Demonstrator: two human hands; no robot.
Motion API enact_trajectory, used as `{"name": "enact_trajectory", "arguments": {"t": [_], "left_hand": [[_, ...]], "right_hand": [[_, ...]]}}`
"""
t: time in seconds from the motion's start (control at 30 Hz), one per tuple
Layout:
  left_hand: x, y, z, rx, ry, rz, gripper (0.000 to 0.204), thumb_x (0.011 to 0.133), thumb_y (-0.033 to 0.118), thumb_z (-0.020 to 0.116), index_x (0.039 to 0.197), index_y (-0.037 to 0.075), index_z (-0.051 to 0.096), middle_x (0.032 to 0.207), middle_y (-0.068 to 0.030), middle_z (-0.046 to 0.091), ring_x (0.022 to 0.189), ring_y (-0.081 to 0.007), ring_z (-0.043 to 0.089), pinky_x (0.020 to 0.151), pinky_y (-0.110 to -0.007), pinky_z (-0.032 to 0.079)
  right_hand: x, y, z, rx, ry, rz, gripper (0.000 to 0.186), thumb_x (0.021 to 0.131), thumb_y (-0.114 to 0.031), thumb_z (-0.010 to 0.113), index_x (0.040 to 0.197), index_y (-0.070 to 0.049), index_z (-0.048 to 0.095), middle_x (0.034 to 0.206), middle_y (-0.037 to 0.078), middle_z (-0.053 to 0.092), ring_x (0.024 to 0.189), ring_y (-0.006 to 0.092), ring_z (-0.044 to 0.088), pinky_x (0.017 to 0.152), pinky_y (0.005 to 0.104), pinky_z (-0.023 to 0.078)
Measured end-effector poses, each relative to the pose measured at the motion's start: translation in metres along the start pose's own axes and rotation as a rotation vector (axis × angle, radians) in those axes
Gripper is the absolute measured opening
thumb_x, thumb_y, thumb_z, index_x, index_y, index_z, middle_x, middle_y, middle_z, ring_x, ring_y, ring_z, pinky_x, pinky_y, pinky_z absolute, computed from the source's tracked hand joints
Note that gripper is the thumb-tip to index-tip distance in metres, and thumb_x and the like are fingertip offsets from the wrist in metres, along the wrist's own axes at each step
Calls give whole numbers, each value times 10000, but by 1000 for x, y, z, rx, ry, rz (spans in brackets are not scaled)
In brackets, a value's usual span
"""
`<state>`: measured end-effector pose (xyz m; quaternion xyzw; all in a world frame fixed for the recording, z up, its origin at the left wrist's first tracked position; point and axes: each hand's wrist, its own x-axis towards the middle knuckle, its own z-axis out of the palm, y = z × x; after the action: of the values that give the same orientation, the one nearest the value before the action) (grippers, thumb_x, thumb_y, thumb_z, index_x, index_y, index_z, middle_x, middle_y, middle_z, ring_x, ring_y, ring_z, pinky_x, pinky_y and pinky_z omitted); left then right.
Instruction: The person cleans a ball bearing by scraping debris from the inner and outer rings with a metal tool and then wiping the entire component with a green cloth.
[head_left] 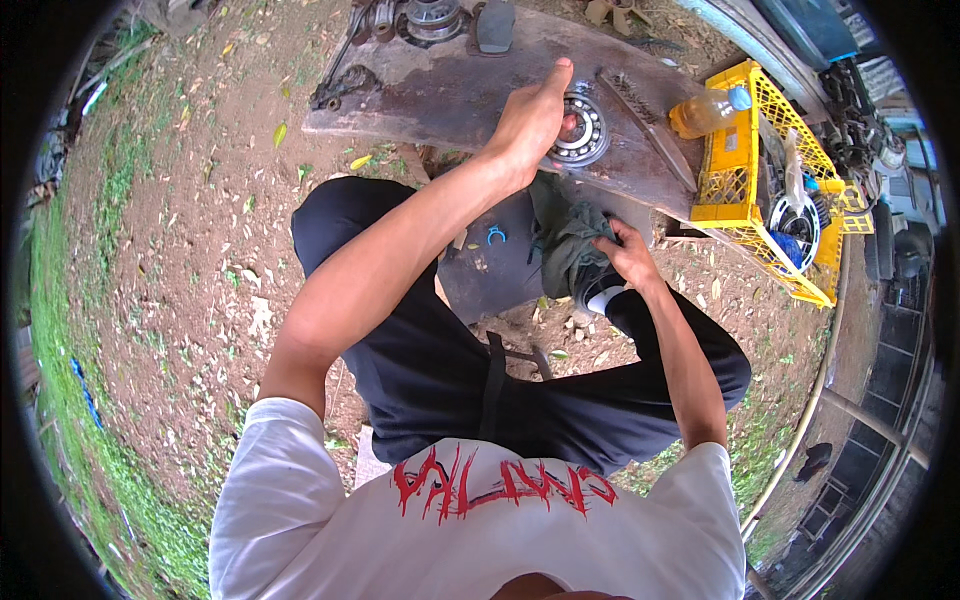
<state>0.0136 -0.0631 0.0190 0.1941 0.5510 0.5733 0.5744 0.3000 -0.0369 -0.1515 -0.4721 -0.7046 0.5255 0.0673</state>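
At the near edge of a brown wooden board, my left hand [532, 122] grips the left side of a metal ball bearing [583, 133]. A ring of balls shows on the bearing's face; some of my fingers are hidden behind the hand, and one digit points away toward the board's far side. Lower and to the right, my right hand [630, 256] is closed on a crumpled dark green cloth [573, 240]. The cloth hangs over a dark rounded surface [485, 265] between my knees, just short of the board.
The wooden board [430, 85] carries a long flat metal bar [655, 135], a round metal part [433, 18], a grey block [495, 27] and rusty pieces [346, 86]. A yellow crate [727, 180] with a bottle [706, 112] at its side stands right. A blue clip [496, 235] lies between my legs.
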Motion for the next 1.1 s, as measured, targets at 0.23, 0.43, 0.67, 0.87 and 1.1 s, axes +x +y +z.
{"name": "enact_trajectory", "arguments": {"t": [0.23, 0.43, 0.67, 0.87, 1.1], "left_hand": [[-2, 4, 10, 154, 7, 47, 586, 998, 555, 384, 761, 45, 550, 650, -12, 517, 567, -103, 501, 456, -356, 428], [5, -17, 29, 530, 85, 463, 513, 1020, 418, 369, 847, -31, 546, 591, -218, 539, 578, -382, 592, 576, -483, 472], [-8, -15, 45, 739, 73, 663, 310, 1040, 304, 379, 1134, 48, 527, 823, -214, 650, 768, -419, 661, 681, -465, 490], [22, 2, 42, 610, 166, 622, 294, 1003, 270, 487, 1128, 13, 556, 816, -67, 638, 712, -172, 599, 664, -318, 472], [28, 3, 42, 428, 145, 816, 248, 987, 189, 501, 888, 2, 631, 748, 7, 590, 682, -75, 515, 631, -242, 435]], "right_hand": [[-45, -119, -47, 435, 130, -191, 462, 846, -11, 526, 1303, -61, 474, 1151, 51, 575, 1010, 143, 549, 871, 292, 457], [-41, -180, -34, 676, 516, -452, 463, 990, -193, 497, 1424, -70, 396, 1317, 114, 538, 1184, 210, 536, 1014, 348, 421], [-9, -199, -4, 47, 543, -282, 410, 1017, -311, 484, 1232, 38, 499, 968, 270, 653, 925, 351, 669, 836, 433, 492], [7, -213, -20, 189, 414, -370, 378, 981, -320, 555, 1111, 31, 502, 885, 250, 650, 832, 314, 680, 759, 422, 508], [4, -234, -21, 160, 551, -440, 304, 950, -245, 594, 1046, 42, 559, 796, 221, 666, 785, 338, 696, 728, 411, 527]]}}
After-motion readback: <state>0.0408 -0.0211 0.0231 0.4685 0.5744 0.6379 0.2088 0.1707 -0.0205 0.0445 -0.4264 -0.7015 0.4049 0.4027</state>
